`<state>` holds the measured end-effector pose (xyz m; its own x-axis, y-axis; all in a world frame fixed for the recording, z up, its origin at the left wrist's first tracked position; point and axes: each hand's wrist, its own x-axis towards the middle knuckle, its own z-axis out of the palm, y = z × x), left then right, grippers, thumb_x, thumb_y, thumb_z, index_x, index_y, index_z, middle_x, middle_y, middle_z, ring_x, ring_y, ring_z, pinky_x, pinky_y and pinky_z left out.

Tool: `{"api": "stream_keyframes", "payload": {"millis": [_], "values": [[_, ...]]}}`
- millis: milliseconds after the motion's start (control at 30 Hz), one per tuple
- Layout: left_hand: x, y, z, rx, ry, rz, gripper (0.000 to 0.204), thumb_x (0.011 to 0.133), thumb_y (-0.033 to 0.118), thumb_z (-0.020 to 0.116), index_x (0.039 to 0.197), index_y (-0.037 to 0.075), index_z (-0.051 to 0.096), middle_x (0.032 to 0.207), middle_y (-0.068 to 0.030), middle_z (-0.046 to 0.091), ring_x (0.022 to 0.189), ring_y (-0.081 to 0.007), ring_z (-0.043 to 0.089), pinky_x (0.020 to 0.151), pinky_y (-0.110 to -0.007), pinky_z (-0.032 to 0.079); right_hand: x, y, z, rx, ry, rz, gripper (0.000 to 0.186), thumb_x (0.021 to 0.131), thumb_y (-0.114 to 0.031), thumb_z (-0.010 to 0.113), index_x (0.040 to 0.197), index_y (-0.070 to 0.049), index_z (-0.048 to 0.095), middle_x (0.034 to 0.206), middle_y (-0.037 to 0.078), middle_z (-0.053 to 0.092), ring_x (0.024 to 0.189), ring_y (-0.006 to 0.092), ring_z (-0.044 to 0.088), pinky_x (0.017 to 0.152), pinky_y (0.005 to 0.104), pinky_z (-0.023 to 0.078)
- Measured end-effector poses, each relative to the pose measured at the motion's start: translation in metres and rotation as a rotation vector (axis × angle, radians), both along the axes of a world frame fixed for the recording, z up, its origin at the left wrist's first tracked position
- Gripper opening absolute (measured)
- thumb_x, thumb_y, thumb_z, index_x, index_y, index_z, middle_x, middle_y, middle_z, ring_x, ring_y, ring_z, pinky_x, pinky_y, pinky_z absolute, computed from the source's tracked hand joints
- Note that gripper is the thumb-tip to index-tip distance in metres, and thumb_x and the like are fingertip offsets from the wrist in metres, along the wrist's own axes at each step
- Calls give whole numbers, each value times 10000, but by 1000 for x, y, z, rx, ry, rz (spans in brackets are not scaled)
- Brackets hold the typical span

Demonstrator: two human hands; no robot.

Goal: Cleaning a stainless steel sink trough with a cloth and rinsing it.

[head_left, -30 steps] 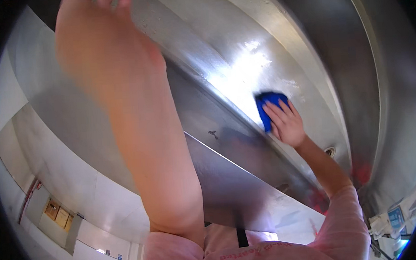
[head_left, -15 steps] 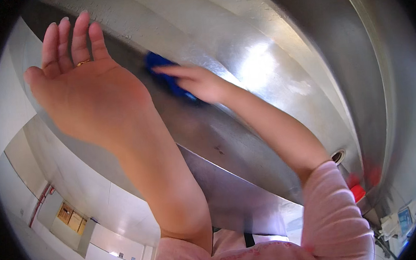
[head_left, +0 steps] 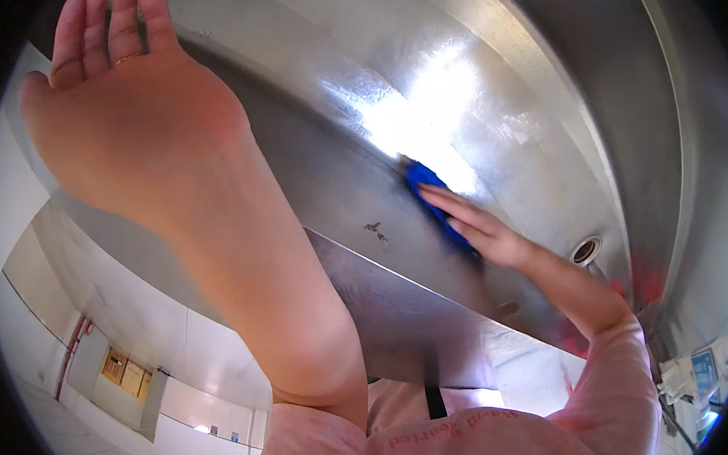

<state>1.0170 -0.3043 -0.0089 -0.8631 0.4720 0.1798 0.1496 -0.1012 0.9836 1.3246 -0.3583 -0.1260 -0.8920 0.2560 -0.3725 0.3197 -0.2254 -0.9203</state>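
Observation:
My left hand [head_left: 132, 108] is raised large at the upper left, palm toward the camera, fingers straight and a little apart, with a gold-coloured ring and nothing held. My right hand [head_left: 485, 230] lies on a blue cloth [head_left: 428, 178], fingers over it, pressing it against the stainless steel surface [head_left: 528, 184] near a long seam. A round metal-rimmed hole [head_left: 586, 249] is just right of that hand. A dark mark [head_left: 375, 231] shows on the steel left of the cloth.
A straight steel edge [head_left: 418, 291] runs below the cloth. A curved raised rim [head_left: 674, 125] arcs along the right. Pale walls, red pipes [head_left: 74, 349] and a wooden panel [head_left: 125, 375] show at the lower left, and some equipment [head_left: 702, 374] at the lower right.
My right hand and cloth swung up to the left half a second ago and are now back down to the right. My left hand has shifted up and left since half a second ago.

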Motion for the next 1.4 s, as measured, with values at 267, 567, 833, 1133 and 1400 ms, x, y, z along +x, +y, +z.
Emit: {"api": "stream_keyframes", "payload": {"millis": [267, 567, 833, 1133, 1400], "values": [[0, 2, 0, -22, -18, 13, 608, 980, 342, 124, 1369, -107, 254, 1407, -255, 308, 1348, -348, 282, 1122, -463, 250, -200, 69, -69, 1219, 143, 77, 447, 891, -126, 484, 1336, -156, 462, 1363, 23, 488, 1257, 287, 441, 1091, 425, 286], [-12, 1, 3, -20, -3, -67, 602, 980, 325, 129, 1337, -134, 283, 1417, -267, 295, 1354, -365, 272, 1132, -469, 235, -58, 27, -61, 852, 115, 159, 577, 750, 16, 560, 1291, -184, 537, 1350, 11, 510, 1270, 259, 445, 1079, 453, 322], [-1, 16, 10, 21, -175, 1, 589, 991, 315, 151, 1327, -150, 283, 1390, -283, 306, 1350, -360, 269, 1137, -448, 236, 199, -1, -20, 1170, -563, 396, 540, 795, -150, 589, 1324, -205, 498, 1308, 26, 524, 1214, 280, 476, 1082, 457, 300], [11, 20, 7, 29, -236, 9, 568, 995, 316, 211, 1312, -145, 315, 1324, -262, 367, 1269, -330, 364, 1089, -424, 311, 14, 133, -77, 1559, -592, -294, 560, 771, -104, 560, 1323, -95, 473, 1346, 111, 476, 1241, 338, 432, 1063, 495, 297], [15, 19, 4, 54, -275, 15, 568, 989, 326, 260, 1310, -137, 332, 1299, -256, 392, 1240, -324, 393, 1075, -422, 325, -221, 173, -98, 1500, -200, -347, 511, 774, -232, 582, 1267, -110, 537, 1326, 54, 515, 1262, 274, 432, 1082, 444, 290]]}}
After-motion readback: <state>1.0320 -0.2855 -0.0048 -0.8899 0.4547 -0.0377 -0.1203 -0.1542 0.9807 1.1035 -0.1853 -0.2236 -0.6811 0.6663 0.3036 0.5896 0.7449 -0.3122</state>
